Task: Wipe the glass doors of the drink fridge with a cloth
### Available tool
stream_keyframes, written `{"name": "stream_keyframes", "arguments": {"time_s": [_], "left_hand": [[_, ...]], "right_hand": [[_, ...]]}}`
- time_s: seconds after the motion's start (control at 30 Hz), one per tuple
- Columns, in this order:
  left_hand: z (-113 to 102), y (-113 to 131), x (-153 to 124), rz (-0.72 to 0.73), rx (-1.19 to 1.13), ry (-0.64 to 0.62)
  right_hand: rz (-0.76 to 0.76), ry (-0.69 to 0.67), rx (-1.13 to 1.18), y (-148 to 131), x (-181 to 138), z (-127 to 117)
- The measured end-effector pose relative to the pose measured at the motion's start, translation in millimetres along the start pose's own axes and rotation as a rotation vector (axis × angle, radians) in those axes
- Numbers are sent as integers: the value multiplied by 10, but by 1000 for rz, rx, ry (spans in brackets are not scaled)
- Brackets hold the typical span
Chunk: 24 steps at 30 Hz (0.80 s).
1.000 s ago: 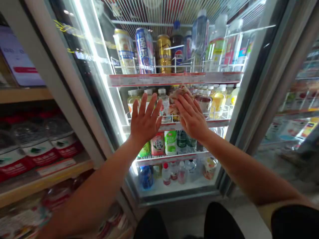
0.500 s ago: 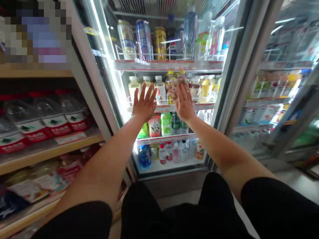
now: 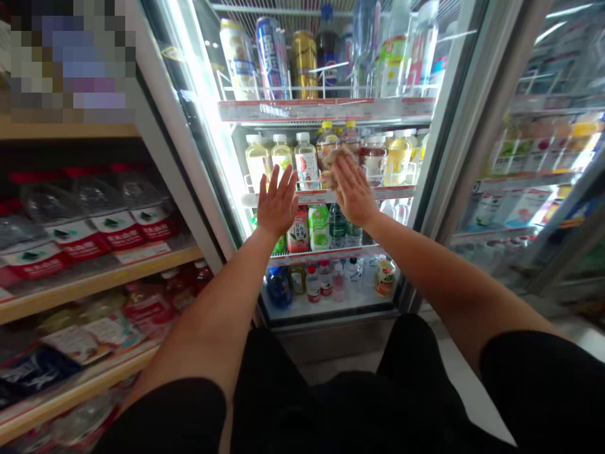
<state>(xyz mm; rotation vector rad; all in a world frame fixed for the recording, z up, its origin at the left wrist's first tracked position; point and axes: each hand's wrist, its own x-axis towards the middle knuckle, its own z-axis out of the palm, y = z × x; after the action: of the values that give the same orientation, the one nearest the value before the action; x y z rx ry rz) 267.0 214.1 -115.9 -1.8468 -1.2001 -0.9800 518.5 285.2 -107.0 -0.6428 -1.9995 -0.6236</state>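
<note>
A glass door [image 3: 331, 116] of a lit drinks fridge stands in front of me, with bottles and cans behind it. My left hand [image 3: 278, 205] is flat with fingers spread, palm toward the glass, and appears to rest on it with nothing in it. To its right, my right hand [image 3: 353, 192] presses a crumpled light brown cloth [image 3: 341, 157] against the door. Its fingers are stretched over the cloth and partly cover it. Several bottles with white caps [image 3: 305, 162] show between and behind the hands.
At left, wooden shelves [image 3: 106, 272] hold large red-capped water bottles [image 3: 106, 217] and packaged goods. The fridge's metal frame [image 3: 466, 145] runs down the right, beside another glass-fronted fridge [image 3: 524, 151]. My black-clad knees are close below the door.
The view has shifted slightly, so the shelves look higher in the fridge. My right hand and the cloth have shifted slightly across the glass, the hand tilting more to the left. My left hand stays spread.
</note>
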Motion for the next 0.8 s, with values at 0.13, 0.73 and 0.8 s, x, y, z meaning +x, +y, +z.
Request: {"name": "stream_keyframes", "arguments": {"time_s": [0.13,0.73,0.8], "left_hand": [[100,15,-69,-22,17,4],[293,-79,-202,27,83,140],[291,-78,-213,33,87,135]], "right_hand": [[-159,-107,4,16,146,-24],[91,108,8,-43,-364,129],[-96,-53,27,-54,-347,119]]}}
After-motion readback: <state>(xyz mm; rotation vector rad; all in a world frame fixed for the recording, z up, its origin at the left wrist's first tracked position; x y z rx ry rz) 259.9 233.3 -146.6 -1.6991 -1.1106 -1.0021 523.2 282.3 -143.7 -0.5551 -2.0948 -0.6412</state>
